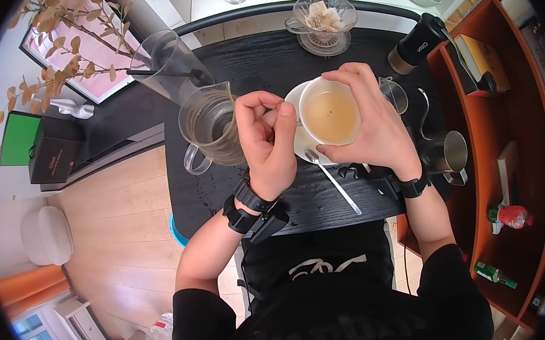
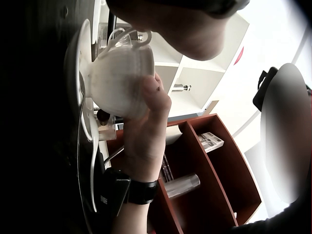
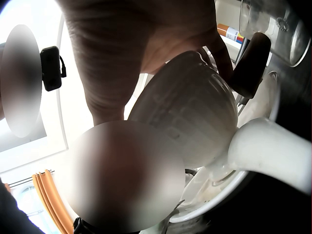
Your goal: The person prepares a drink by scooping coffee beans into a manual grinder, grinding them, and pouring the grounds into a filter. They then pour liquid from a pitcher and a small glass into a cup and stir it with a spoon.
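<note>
A white teacup (image 1: 330,112) of pale yellow liquid stands over a white saucer (image 1: 300,143), its base right at the saucer in the left wrist view. My right hand (image 1: 375,119) grips its side, thumb near the front of the rim and fingers at the back. At the cup's left, my left hand (image 1: 269,141) has curled fingers, with thumb and forefinger pinching at the handle (image 2: 130,38), which is mostly hidden from above. A metal spoon (image 1: 339,187) leans from the saucer's front edge onto the black table.
On the black table (image 1: 243,59) stand a glass jug (image 1: 196,131) at left, a glass dripper (image 1: 324,20) with a used filter behind, and a black hand grinder (image 1: 414,44). Right of the cup are a small glass (image 1: 395,94) and a metal pitcher (image 1: 449,152). Brown shelves (image 1: 508,123) border the right side.
</note>
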Motion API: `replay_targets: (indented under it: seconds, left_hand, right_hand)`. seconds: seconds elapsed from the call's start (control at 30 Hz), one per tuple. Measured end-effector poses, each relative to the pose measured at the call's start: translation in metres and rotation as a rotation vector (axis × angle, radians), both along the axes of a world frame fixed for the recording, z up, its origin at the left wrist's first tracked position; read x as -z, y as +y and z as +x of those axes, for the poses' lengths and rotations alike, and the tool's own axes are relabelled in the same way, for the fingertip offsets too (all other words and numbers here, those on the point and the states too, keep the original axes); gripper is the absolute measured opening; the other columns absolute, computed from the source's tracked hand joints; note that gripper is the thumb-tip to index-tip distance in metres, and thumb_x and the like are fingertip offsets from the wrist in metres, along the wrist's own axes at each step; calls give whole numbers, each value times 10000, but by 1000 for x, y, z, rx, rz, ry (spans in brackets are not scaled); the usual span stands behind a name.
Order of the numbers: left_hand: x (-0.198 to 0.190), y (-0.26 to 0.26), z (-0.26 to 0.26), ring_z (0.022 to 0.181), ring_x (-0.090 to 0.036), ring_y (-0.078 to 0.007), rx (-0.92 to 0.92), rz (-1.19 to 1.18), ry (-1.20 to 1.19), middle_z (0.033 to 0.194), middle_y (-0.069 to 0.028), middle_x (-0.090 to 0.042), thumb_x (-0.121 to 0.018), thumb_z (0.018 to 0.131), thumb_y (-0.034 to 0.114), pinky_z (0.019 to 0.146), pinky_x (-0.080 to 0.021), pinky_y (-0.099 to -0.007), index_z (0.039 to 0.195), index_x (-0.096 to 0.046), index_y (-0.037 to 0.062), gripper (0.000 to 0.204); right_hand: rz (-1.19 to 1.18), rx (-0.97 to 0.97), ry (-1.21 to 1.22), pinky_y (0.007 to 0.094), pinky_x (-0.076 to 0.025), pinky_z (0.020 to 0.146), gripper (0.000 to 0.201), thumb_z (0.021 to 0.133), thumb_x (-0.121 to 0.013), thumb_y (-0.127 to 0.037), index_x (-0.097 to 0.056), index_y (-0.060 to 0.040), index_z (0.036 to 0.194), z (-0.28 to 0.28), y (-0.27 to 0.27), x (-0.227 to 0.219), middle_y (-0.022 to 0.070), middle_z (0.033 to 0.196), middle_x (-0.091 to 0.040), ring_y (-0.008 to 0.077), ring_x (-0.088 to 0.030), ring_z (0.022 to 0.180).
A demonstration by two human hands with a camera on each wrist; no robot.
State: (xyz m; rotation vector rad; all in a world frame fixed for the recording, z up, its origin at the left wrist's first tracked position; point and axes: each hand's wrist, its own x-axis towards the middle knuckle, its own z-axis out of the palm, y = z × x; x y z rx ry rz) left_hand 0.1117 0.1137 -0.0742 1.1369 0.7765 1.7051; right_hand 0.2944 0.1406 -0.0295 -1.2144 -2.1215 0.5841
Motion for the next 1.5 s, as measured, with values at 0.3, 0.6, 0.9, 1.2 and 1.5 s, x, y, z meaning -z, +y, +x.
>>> replay_targets:
  seconds: [0.3,0.6,0.9,1.2,1.5]
  left_hand:
    - [4,4,-1,544,-350,-15,-97,123,77,912,-47,-554,-515,1030,89,445,-292,-171,1132,-462,50,122]
    - [1,2,-1,540,-351,-19,-88,125,68,888,-48,-550,-513,1037,121,444,-301,-171,1121,-471,53,115]
    - [2,2,-1,532,-353,-22,-98,136,77,880,-46,-549,-517,1039,132,447,-303,-176,1109,-475,59,110]
    - [3,2,-1,533,-356,-26,-99,144,66,890,-46,-547,-518,1041,134,446,-301,-178,1097,-476,59,103]
    - [3,2,-1,530,-360,-29,-93,154,55,874,-54,-553,-514,1038,116,448,-303,-184,1100,-475,50,99]
  right_hand:
    - [-1,-11,11,416,-509,944,901,532,-893,-213,-513,-107,1343,-1,1,3,140,1351,-476,353,-589,1191]
    - [-4,-42,61,414,-476,1018,972,539,-913,-220,-469,-70,1391,-2,3,5,148,1370,-487,344,-550,1255]
    - [-28,-63,27,418,-468,1039,1048,539,-917,-222,-416,-69,1447,-1,3,4,154,1381,-481,348,-539,1273]
    - [-10,-91,36,421,-475,1022,1114,563,-896,-195,-340,-100,1524,-2,3,3,156,1354,-507,362,-553,1238]
    - [-16,-39,69,432,-502,970,1101,587,-883,-242,-332,-113,1532,-1,6,5,154,1295,-541,361,-588,1178]
